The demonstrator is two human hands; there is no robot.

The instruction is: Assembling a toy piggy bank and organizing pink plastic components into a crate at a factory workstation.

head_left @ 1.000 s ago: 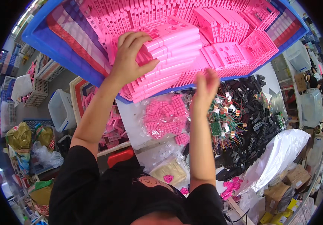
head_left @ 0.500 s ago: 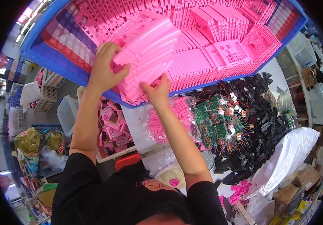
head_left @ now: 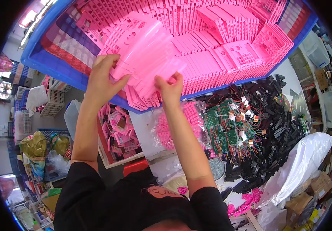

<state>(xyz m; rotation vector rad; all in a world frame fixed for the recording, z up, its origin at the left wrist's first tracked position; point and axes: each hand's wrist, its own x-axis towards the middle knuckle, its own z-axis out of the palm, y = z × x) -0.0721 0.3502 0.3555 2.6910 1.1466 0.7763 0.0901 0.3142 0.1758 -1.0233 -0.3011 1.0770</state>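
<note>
A stack of glossy pink plastic casings (head_left: 146, 52) with round and square cut-outs is between my two hands. My left hand (head_left: 106, 79) grips the stack's left side, thumb and fingers spread around its edge. My right hand (head_left: 169, 88) is closed on the lower right corner, thumb against the casings. Beneath and beyond lie rows of the same pink casings (head_left: 208, 69), packed on edge in a large blue crate (head_left: 52, 65). The fingertips of both hands are partly hidden by the stack.
Below the crate, a white table (head_left: 144, 125) bears a clear bag of pink button pads (head_left: 164, 129), green circuit boards (head_left: 220, 127) with thin wires, and a heap of black plastic parts (head_left: 274, 127). A tray of pink pieces (head_left: 119, 134) stands left; a tin (head_left: 216, 168) sits near my right forearm.
The stack in my hands has tilted and shifted slightly left and down. My left hand has moved a little left and lower; my right hand has moved slightly right.
</note>
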